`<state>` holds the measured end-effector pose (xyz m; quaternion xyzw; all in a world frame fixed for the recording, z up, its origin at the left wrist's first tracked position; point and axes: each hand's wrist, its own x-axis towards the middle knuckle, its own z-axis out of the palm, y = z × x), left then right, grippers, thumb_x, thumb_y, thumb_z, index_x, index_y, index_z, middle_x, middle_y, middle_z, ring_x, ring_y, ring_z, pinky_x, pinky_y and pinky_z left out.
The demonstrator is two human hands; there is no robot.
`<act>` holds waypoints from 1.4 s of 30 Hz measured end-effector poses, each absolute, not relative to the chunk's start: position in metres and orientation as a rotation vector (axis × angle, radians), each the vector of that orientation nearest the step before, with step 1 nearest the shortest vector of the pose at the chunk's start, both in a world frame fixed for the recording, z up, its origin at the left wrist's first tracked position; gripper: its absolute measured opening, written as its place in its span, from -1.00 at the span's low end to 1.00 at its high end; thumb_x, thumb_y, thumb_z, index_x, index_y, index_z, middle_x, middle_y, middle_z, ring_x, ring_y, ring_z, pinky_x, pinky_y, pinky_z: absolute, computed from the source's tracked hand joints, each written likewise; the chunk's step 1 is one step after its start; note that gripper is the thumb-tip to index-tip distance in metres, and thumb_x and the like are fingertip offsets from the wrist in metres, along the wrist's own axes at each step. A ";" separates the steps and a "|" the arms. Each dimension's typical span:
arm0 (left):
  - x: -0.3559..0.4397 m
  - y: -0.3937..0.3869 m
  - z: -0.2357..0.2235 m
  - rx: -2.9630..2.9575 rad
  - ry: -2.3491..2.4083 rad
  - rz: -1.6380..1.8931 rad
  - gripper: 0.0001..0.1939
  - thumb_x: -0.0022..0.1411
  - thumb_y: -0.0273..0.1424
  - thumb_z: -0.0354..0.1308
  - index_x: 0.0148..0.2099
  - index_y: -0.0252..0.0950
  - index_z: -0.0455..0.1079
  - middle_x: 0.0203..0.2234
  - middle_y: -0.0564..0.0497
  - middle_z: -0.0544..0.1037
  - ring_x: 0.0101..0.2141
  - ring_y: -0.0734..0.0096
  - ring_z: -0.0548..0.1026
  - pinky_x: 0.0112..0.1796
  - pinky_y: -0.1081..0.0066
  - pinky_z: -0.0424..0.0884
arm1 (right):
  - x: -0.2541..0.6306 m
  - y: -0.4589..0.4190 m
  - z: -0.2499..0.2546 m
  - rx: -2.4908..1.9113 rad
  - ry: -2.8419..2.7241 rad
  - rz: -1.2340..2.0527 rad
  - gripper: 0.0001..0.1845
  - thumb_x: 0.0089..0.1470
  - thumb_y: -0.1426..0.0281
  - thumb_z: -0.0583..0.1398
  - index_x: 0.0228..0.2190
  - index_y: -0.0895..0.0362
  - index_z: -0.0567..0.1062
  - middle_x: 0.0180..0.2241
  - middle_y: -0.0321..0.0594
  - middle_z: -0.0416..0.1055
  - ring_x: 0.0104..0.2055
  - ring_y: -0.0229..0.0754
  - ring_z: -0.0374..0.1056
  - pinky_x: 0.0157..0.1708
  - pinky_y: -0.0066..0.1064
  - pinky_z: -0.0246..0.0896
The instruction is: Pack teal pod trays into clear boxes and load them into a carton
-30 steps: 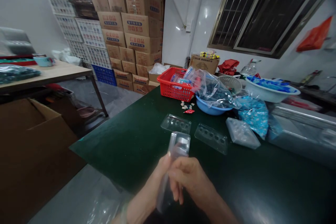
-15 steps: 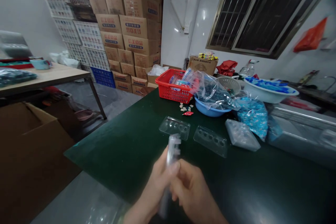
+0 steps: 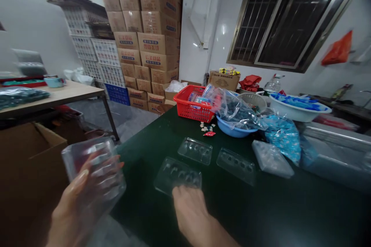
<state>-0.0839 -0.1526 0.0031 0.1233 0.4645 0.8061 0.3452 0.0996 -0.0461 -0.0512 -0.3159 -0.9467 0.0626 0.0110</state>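
Note:
My left hand (image 3: 84, 197) is off the table's left edge, its fingers wrapped round a stack of clear plastic blister trays (image 3: 92, 166). My right hand (image 3: 188, 208) rests on the dark green table (image 3: 290, 216), its fingertips at the near edge of a clear blister tray (image 3: 177, 175) lying flat there; the fingers are curled and mostly hidden. Two more clear trays lie beyond, one (image 3: 195, 150) in the middle and one (image 3: 236, 165) to the right.
At the back of the table stand a red basket (image 3: 193, 104), a blue bowl (image 3: 234, 127) with a clear bag of items, a white basin (image 3: 298, 108), a blue packet bag (image 3: 285, 137) and a stack of trays (image 3: 272, 158). A brown carton (image 3: 26, 162) sits left; boxes (image 3: 145, 42) are stacked behind.
Both hands held the clear trays together in front of me. Now they have parted: one tray lies on the table by my right hand, and my left hand has carried the rest off to the left.

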 end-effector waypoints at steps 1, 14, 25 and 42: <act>-0.079 -0.156 0.006 0.345 1.228 2.082 -0.41 0.01 -0.14 0.12 0.12 -0.09 0.21 -0.04 0.03 0.44 0.06 0.03 0.24 -0.33 0.39 0.48 | 0.094 -0.041 -0.059 -0.984 -2.980 0.125 -0.53 -0.39 0.63 0.30 -0.32 0.18 0.35 -0.41 -0.23 0.38 -0.40 -0.15 0.33 -0.44 -0.42 0.19; -0.061 -0.101 -0.049 0.378 1.034 1.723 -0.01 -0.33 -0.11 0.34 0.17 -0.27 0.10 -0.17 -0.19 0.50 -0.21 -0.02 0.46 -0.30 0.26 0.42 | 0.095 0.011 -0.064 -1.170 -2.682 0.137 -0.80 0.00 0.63 0.08 -0.30 0.19 0.37 -0.34 -0.14 0.40 -0.33 -0.16 0.36 -0.37 -0.39 0.19; 0.017 -0.098 -0.053 0.378 0.730 1.502 -0.28 0.13 0.01 -0.08 0.23 -0.26 -0.03 -0.78 0.07 0.37 -0.82 0.43 0.29 -0.76 0.51 0.22 | 0.110 -0.053 -0.025 -0.739 -1.647 1.966 -0.82 -0.11 0.38 0.22 -0.58 0.21 0.34 -0.71 -0.36 0.31 -0.76 -0.37 0.19 -0.83 -0.62 -0.01; 0.033 -0.095 -0.049 0.405 0.798 1.496 -0.26 0.13 0.02 -0.10 0.20 -0.41 0.06 -0.89 0.06 0.32 -0.84 0.44 0.27 -0.77 0.55 0.22 | 0.123 -0.045 -0.034 -0.643 -1.523 2.068 -0.76 -0.09 0.32 0.23 -0.58 0.22 0.33 -0.69 -0.34 0.35 -0.76 -0.39 0.20 -0.84 -0.65 0.04</act>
